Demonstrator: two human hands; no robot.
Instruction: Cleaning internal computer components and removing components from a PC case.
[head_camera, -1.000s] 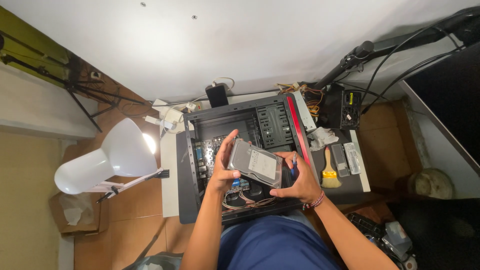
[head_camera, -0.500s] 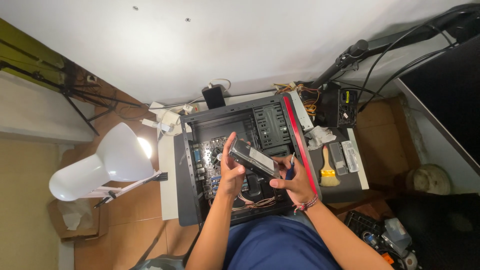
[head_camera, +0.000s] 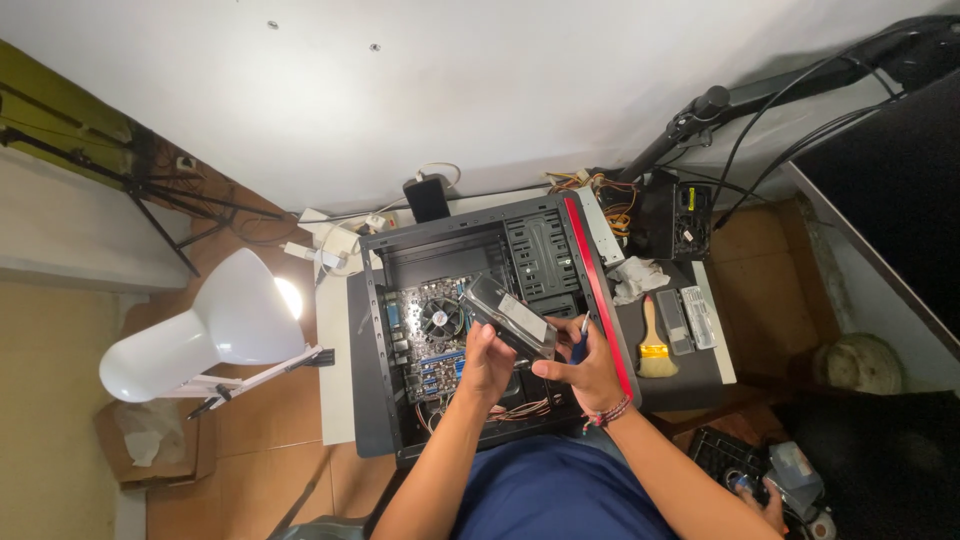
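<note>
Nearest the camera, the person's two forearms rise from 6 o'clock toward the middle of the view. The left hand (head_camera: 487, 362) has its grip closed on the lower-left end of a hard drive (head_camera: 510, 317), fingers wrapped under it and thumb on top. The right hand (head_camera: 585, 370), a beaded band at its wrist, pinches the drive's lower-right edge; a slim blue-handled tool (head_camera: 581, 343) seems tucked among its fingers, though what kind is hard to tell. The hard drive is a flat grey slab with a pale label, tilted, held in the air just above the open computer case (head_camera: 480, 330) at the centre.

Inside the case lies a motherboard with a round cooling fan (head_camera: 438, 319) at 9 o'clock of the drive, and loose wires near the lower wall. The case has a red stripe along its right edge and sits on a surface (head_camera: 335, 380). At 3 o'clock of the hands lie a yellow-bristled brush (head_camera: 653, 345) and a crumpled cloth (head_camera: 636, 277). At 9 o'clock stands a lit white desk lamp (head_camera: 215, 325). Farther off, at 12 o'clock, a black phone (head_camera: 427, 198) leans by the wall; at 1 o'clock a power supply (head_camera: 672, 220) sits with bundled cables.
</note>
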